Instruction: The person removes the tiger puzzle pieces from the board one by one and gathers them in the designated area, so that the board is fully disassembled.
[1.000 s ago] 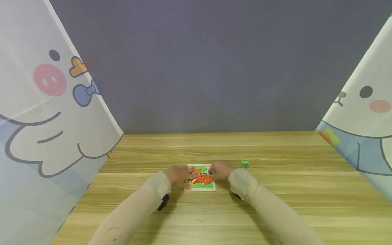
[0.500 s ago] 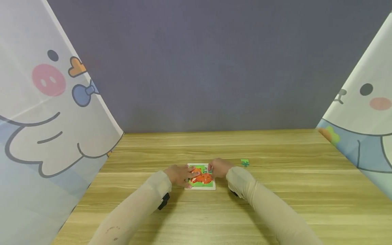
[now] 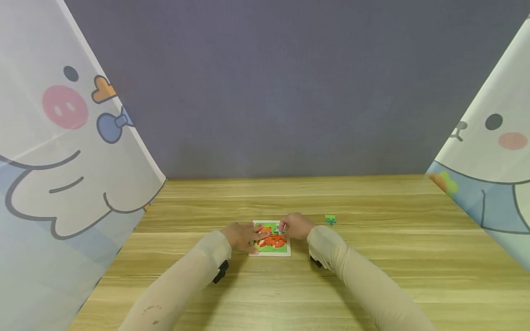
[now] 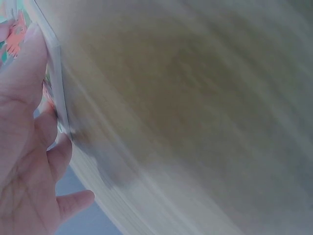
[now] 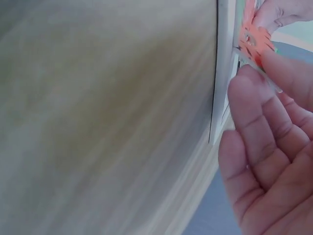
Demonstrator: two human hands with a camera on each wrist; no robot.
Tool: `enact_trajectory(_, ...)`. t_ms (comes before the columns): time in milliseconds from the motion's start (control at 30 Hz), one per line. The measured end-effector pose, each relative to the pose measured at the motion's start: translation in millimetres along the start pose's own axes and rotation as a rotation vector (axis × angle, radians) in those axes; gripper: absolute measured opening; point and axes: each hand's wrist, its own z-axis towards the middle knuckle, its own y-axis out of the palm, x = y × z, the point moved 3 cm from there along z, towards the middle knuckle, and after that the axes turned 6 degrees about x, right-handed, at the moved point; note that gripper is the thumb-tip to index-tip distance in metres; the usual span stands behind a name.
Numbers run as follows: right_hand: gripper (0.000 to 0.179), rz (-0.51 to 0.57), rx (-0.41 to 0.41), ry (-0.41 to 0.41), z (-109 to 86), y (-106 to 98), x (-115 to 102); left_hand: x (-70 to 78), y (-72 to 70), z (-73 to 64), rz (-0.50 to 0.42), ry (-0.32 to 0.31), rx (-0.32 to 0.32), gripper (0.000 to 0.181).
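A small jigsaw puzzle (image 3: 275, 241) with an orange tiger on green lies in a white frame (image 3: 269, 255) on the table. My left hand (image 3: 241, 236) rests on its left side, fingers spread over the picture; in the left wrist view the thumb (image 4: 30, 68) lies along the frame's near edge. At the upper right corner, my right hand (image 3: 299, 226) pinches a puzzle piece between thumb and fingers. The right wrist view has this puzzle piece (image 5: 254, 46) tilted, orange with dark stripes, partly covered by the thumb.
One loose green puzzle piece (image 3: 330, 219) lies on the wooden table (image 3: 372, 257) to the right of the right hand. A grey wall (image 3: 290, 92) stands behind the table. Printed cartoon panels flank it, a left panel (image 3: 37, 184) and a right panel (image 3: 492, 202).
My right hand has shifted slightly left and away from me over the puzzle's upper right corner. The left hand stays in place on the puzzle.
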Motion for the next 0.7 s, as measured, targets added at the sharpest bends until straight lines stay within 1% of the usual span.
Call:
enact_trajectory(200,0.018,0.128,0.019,0.014,-0.1,2.7,7.1,0.4,1.0,0.7,-0.005,0.003,-0.009,0.072)
enact_trajectory(400,0.019,0.216,0.035,0.035,-1.3,3.7,10.3,-0.1,2.4,2.7,0.004,-0.006,-0.032,0.071)
enact_trajectory(533,0.018,0.247,0.054,0.054,-3.8,3.0,8.9,-0.4,2.8,4.2,-0.007,-0.004,-0.047,0.069)
enact_trajectory(700,0.018,0.252,0.079,0.075,-6.3,2.9,9.7,-1.0,3.6,3.4,-0.008,0.000,-0.031,0.070)
